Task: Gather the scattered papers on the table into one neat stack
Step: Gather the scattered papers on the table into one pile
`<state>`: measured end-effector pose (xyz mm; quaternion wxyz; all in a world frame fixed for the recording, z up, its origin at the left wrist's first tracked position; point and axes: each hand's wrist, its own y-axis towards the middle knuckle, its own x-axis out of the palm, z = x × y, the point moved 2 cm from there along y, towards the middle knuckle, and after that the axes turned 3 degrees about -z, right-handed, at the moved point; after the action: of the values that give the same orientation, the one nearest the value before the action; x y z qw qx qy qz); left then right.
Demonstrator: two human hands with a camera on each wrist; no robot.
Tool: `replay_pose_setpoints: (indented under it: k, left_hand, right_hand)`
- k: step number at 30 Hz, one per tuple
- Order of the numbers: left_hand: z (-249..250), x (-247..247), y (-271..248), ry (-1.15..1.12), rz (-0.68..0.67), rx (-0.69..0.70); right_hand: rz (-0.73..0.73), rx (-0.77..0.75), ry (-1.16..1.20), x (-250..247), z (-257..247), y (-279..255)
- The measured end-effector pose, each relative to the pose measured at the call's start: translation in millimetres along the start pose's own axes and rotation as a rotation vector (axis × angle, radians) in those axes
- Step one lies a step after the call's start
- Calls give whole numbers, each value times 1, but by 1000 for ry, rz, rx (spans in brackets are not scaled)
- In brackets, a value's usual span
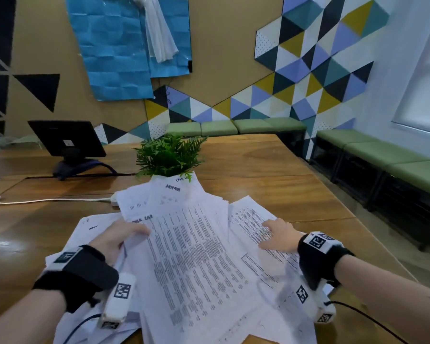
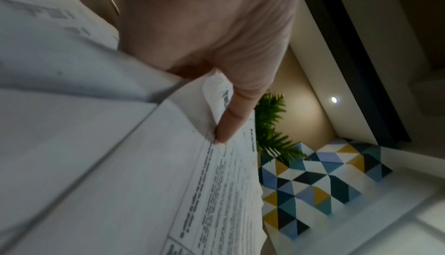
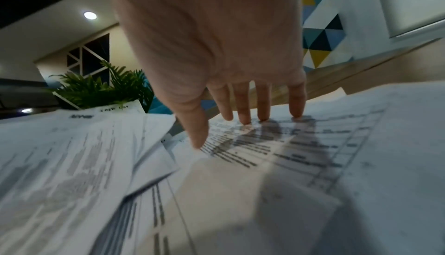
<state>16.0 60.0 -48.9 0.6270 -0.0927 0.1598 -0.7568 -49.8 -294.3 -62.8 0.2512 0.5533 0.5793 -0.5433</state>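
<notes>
A loose heap of printed white papers (image 1: 191,256) covers the near part of the wooden table (image 1: 271,170), sheets fanned at different angles. My left hand (image 1: 119,234) grips the left edge of the upper sheets, thumb on top; in the left wrist view the thumb (image 2: 231,118) pinches a curled sheet corner of the papers (image 2: 120,164). My right hand (image 1: 278,234) lies flat on the right-hand sheets with straight, spread fingers; the right wrist view shows its fingertips (image 3: 245,120) pressing the printed page (image 3: 289,145).
A green potted plant (image 1: 169,155) stands just behind the heap, touching the far sheets. A dark monitor (image 1: 67,140) stands at the back left, and a white cable (image 1: 47,201) runs along the table's left side. Green benches (image 1: 382,150) line the walls.
</notes>
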Motion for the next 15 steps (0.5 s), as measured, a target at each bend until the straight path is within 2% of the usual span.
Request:
replay_pose_setpoints:
  k: [2,6,10,12,15]
  left_hand:
    - [4,-9,-6,-67,-21,-2]
    - [5,-19,-11,-157,-71,0]
    - [-9,-18,-8,-128,-36,-71]
    - [-14,-13,-8,-99,-26,-114]
    - [-19,-7,-8,-64,-30,-128]
  right_hand:
    - [0,-11,-80,8,-3,-2]
    - [-28,-23,-80,15,-17,0]
    - [-179,47,152,21,-27,-3]
    - [-228,51,160,25,-31,-3]
    - [-218,30,101,27,-37,-6]
